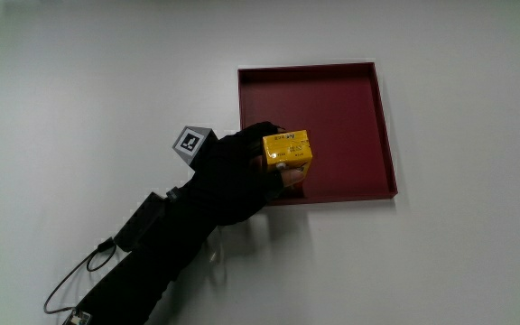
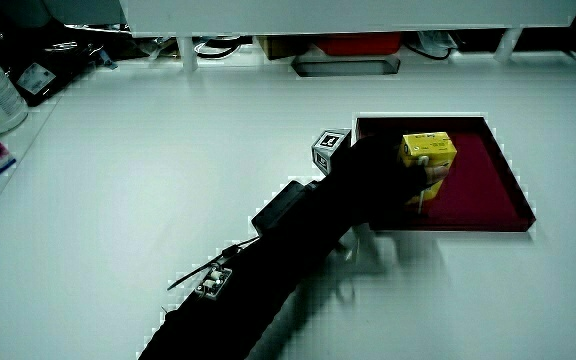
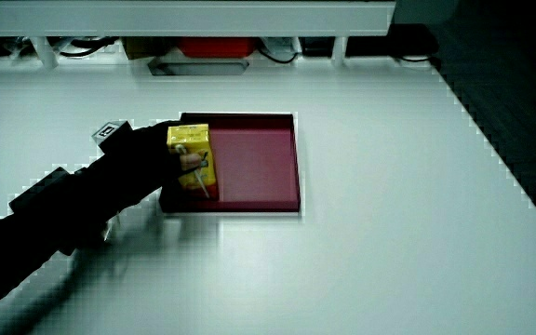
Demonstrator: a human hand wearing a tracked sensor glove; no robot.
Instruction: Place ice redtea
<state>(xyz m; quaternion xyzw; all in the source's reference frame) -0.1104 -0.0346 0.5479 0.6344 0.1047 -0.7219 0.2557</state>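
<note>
Gripped in the hand (image 1: 242, 171), fingers closed around it, the upright yellow carton (image 1: 287, 152) sits over the red tray (image 1: 332, 90), at the corner nearest the person.

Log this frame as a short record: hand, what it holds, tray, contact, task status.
hand: the hand over the tray corner nearest the person
grip: closed around the yellow drink carton, upright
tray: dark red tray, nothing else in it
contact: cannot tell whether the carton's base touches the tray floor
task status: carton at the tray, not yet released
</note>
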